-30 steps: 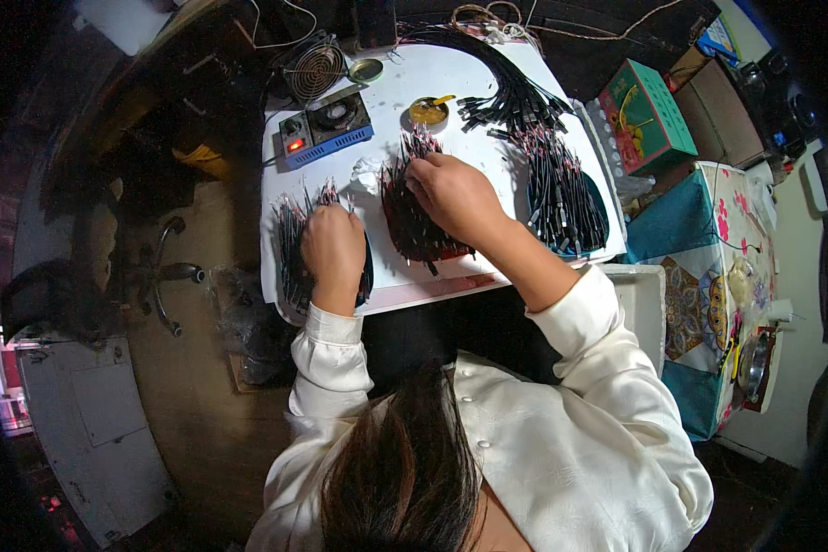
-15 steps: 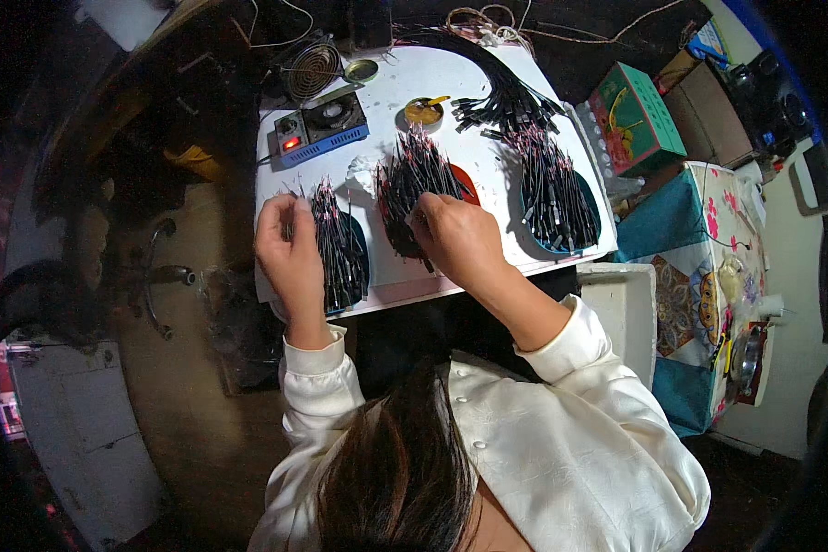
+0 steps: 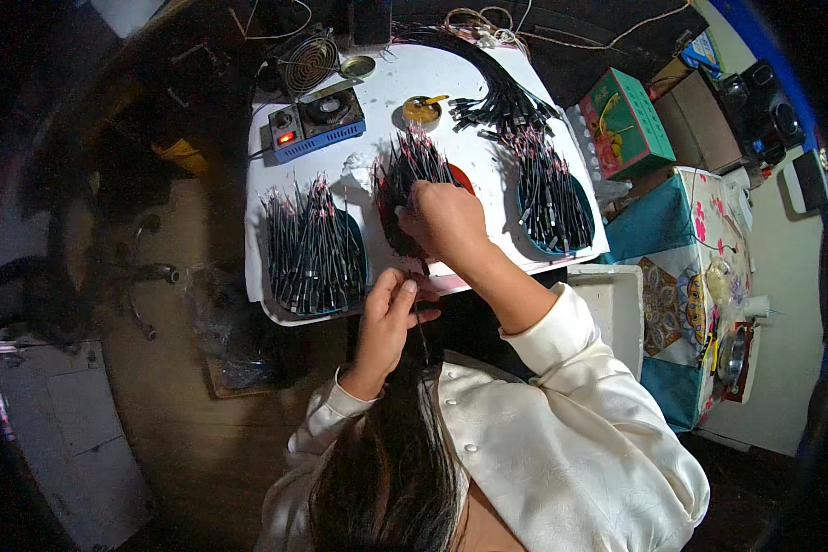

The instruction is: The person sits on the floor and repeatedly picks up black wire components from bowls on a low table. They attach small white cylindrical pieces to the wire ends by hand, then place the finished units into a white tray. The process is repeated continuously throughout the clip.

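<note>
My right hand is closed at the front of the middle bunch of short black cables, which have pinkish bare tips. Its fingertips are hidden, so what they grip does not show. Beneath that bunch a red tray peeks out. Just off the table's front edge, my left hand pinches a thin black cable that hangs below its fingers. To the left lies another bunch of cables on a teal tray. A third bunch rests on a blue tray at the right.
On the white table stand a small blue heater unit with a lit red switch and a round tin of yellowish paste. Long black cables fan across the back. At right are a green box and a white foam bin.
My left hand has moved from the left bunch rightward and nearer me, below the middle bunch. My right hand has shifted slightly left, still at the middle bunch. The view has shifted a little.
</note>
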Demonstrator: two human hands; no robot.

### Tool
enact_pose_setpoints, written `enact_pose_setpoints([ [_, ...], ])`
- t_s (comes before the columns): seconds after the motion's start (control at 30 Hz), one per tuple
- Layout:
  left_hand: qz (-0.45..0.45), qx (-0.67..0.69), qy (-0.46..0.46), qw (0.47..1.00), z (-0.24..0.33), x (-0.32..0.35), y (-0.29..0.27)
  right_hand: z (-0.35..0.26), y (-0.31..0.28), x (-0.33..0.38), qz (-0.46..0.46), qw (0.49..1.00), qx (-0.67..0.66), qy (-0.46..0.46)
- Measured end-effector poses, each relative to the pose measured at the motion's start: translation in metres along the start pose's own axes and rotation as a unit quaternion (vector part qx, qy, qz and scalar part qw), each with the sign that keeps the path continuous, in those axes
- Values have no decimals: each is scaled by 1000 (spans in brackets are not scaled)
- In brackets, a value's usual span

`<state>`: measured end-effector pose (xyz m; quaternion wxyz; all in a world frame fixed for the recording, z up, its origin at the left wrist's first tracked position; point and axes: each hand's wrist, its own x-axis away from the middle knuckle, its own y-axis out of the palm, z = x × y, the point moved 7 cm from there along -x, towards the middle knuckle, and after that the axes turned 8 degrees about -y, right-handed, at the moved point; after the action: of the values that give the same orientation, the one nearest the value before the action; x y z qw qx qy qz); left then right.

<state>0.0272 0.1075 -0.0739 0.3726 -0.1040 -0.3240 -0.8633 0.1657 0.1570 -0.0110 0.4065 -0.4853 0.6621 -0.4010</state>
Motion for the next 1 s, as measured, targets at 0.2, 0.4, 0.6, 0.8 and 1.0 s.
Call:
enact_pose_setpoints([
  [0.2, 29, 35, 57, 997, 19, 3, -4, 6, -25, 24, -2, 980, -198, -6],
  [0.4, 53, 82, 128, 987, 50, 6, 1, -15, -54, 88, 27, 949, -314, -30],
  [0.6, 10, 108, 175, 979, 65, 15, 36, -30, -57, 125, 120, 961, -225, -105],
  [0.8, -31, 99, 171, 980, 60, 31, 62, -26, -53, 142, 118, 962, -219, -111],
  [1.0, -3, 35, 199, 979, 57, 45, 67, -3, -65, 148, 35, 879, -472, -49],
])
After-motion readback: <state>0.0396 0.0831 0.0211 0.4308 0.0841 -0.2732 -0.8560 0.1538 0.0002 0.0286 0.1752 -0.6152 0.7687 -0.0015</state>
